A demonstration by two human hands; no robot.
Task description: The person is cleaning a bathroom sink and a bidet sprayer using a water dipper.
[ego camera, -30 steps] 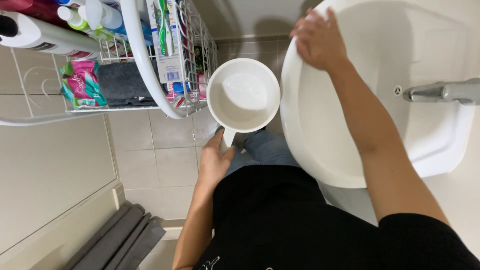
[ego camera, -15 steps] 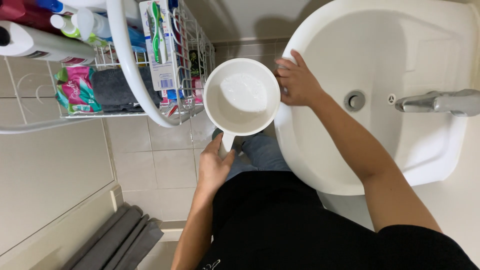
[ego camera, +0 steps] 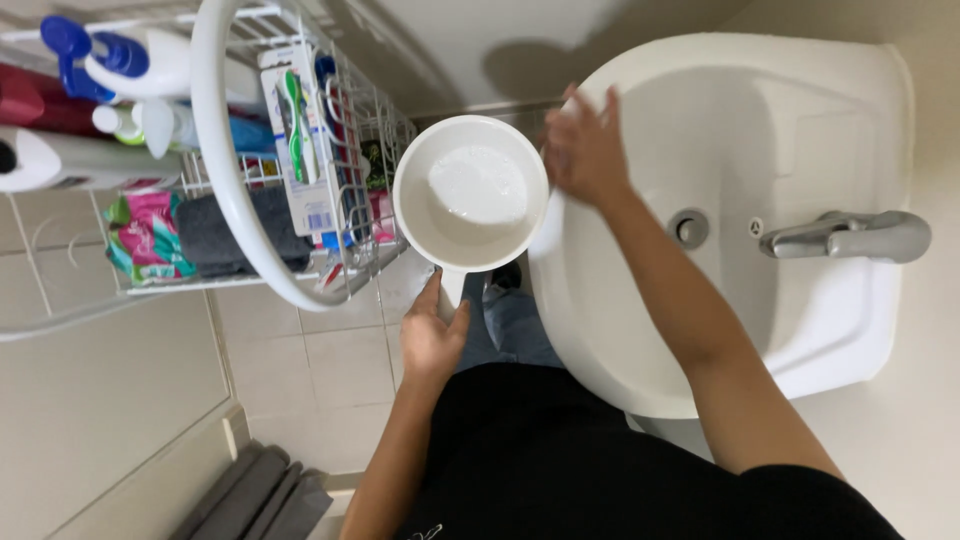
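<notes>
Left hand (ego camera: 432, 338) fingers grip the white dipper (ego camera: 470, 195) handle at frame centre; keep it level. Right hand (ego camera: 583, 150), fingers spread, rubs the sink (ego camera: 800, 330) rim.

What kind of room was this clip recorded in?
Most likely a home bathroom: a white sink with a metal tap, a tiled floor, and a wire rack holding bottles and toothbrushes.
</notes>
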